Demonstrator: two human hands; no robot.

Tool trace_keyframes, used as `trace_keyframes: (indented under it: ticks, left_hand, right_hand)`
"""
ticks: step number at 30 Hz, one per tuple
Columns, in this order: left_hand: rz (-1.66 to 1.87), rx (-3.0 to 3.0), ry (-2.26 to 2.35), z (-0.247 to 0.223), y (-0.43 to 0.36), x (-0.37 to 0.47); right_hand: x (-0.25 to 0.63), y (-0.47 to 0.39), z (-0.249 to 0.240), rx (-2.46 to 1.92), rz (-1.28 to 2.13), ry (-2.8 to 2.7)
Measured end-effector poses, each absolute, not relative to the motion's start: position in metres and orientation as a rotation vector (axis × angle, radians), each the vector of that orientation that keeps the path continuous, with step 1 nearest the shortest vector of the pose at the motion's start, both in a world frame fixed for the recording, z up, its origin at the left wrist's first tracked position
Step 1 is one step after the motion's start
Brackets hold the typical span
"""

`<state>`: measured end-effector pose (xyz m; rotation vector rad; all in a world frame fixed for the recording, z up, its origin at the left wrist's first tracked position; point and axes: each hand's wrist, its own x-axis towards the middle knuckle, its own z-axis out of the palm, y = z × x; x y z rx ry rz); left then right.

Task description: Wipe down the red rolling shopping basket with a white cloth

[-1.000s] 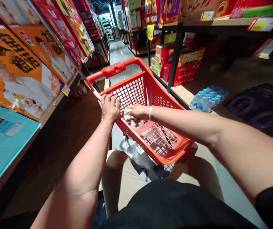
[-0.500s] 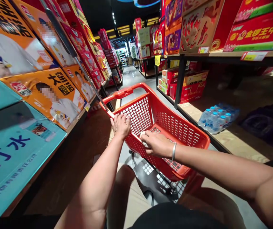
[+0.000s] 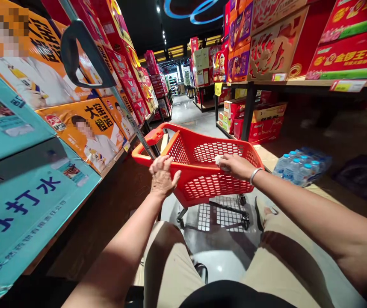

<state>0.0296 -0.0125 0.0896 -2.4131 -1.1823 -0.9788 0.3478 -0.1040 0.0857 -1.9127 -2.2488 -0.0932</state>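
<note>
Cart: upright, its near side under both hands; the long axis runs sideways, from the handle end left of the left hand to the far end just beyond the right hand. Taking the handle as its rear, it points rightward.
Pole: grey, slanting up and leftward from beyond the left hand; it crosses the handle in view, contact unclear. Any turning of the cart is best kept slow beside it.
Left hand: fingers bent lightly over the near rim, thumb spread apart, clasping nothing that shows. Firm downward pressure here would probably steady the cart, since its castors could roll.
Right hand: gripping the cloth, knuckles up, at the near rim.
Cloth: bunched at the right hand's fingertips, mostly hidden; its long axis cannot be told. Wiping seems the step in hand; long, overlapping strokes along the cart's axis, cloth spread flatter, should cover better than a tight wad.
</note>
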Motion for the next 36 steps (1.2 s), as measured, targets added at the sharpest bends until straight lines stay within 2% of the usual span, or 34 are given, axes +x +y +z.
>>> trace_keyframes:
  ticks: [2,4,10,16,20,23,26,30,36]
  left_hand:
    - [-1.136,-2.227,-1.244,0.101,-0.007,0.007]
    - [-1.152,-2.136,-1.270,0.115,0.001,-0.013]
    - [-0.694,-2.281,-1.115,0.137,0.024,-0.041]
    - [-0.639,-2.241,-1.183,0.138,0.020,-0.032]
    - [-0.607,-2.240,-1.169,0.139,0.019,-0.031]
    - [-0.611,-2.219,-1.132,0.139,0.020,-0.030]
    - [-0.611,-2.213,-1.080,0.138,0.021,-0.027]
    - [-0.616,-2.205,-1.014,0.135,0.022,-0.021]
    - [-0.655,-2.380,-1.075,0.129,0.025,-0.013]
  right_hand:
    - [0.358,-0.088,0.087,-1.948,-0.086,-2.255]
    - [0.363,-0.074,0.086,-1.996,-0.100,-2.247]
    - [0.368,-0.051,0.080,-2.122,-0.148,-2.157]
    - [0.380,-0.035,0.079,-2.092,-0.126,-2.090]
    - [0.359,-0.033,0.101,-1.742,0.009,-2.057]
    - [0.312,-0.037,0.125,-1.260,0.125,-1.975]
    - [0.258,-0.040,0.138,-0.988,0.109,-1.891]
    - [0.212,-0.033,0.129,-1.040,0.018,-2.022]
    - [0.202,-0.008,0.110,-1.115,0.143,-2.104]
